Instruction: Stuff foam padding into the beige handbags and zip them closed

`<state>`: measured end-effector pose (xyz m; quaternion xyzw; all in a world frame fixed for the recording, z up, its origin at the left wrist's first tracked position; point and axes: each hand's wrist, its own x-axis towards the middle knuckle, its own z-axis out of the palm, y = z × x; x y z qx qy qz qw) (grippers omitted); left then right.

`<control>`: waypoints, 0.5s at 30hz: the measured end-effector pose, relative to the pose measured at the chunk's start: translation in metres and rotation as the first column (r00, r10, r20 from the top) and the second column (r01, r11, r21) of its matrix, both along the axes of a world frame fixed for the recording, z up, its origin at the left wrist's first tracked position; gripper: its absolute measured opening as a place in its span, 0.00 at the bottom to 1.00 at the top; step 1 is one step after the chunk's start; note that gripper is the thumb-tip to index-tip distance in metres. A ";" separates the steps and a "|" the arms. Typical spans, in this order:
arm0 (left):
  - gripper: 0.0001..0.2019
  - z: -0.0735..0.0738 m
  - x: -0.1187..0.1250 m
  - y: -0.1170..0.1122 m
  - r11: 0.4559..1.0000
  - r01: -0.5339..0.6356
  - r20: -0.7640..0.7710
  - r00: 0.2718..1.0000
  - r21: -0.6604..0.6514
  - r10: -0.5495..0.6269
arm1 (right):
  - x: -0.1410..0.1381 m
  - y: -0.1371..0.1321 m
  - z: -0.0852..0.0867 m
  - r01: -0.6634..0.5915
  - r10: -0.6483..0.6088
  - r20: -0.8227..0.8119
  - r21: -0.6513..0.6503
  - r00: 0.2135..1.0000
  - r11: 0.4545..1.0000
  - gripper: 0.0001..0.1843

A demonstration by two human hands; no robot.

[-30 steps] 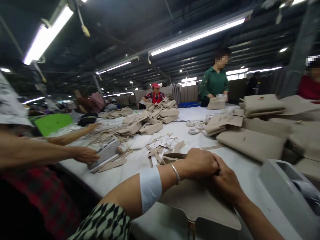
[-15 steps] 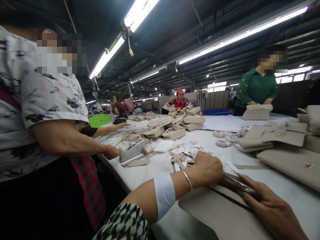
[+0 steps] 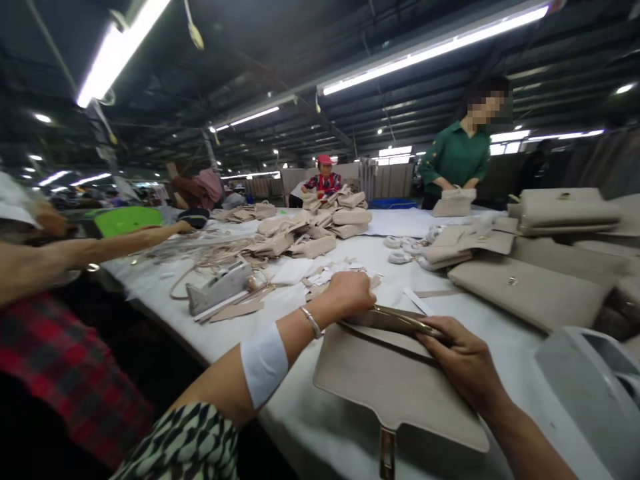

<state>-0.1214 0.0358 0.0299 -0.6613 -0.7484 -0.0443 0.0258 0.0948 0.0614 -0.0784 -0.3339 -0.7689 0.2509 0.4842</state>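
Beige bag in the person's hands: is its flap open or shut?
Open: the flap spreads toward the viewer, leaving the gold-toned strip along the bag's top uncovered between left hand and right hand.

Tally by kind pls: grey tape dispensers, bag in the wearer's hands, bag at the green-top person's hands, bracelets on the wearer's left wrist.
Tape dispensers: 2 (far dispenser, near dispenser)
Worked bag, between left hand and right hand: 1
Green-top person's bag: 1
Bracelet: 1
Total: 5
Piled bags overlap; not counted.
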 end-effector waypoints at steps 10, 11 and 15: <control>0.10 -0.015 -0.064 -0.009 0.995 -0.048 0.206 0.978 0.086 0.029 | -0.004 -0.014 0.016 0.020 -0.018 0.045 -0.050 0.999 0.999 0.11; 0.12 -0.017 -0.069 -0.010 0.996 -0.030 0.246 0.969 0.085 0.008 | -0.004 -0.015 0.017 0.017 -0.015 0.049 -0.056 0.999 0.998 0.11; 0.18 -0.031 -0.082 -0.011 0.991 0.101 0.414 0.901 0.087 -0.128 | 0.009 -0.011 0.020 0.094 -0.078 0.089 -0.197 0.993 0.976 0.15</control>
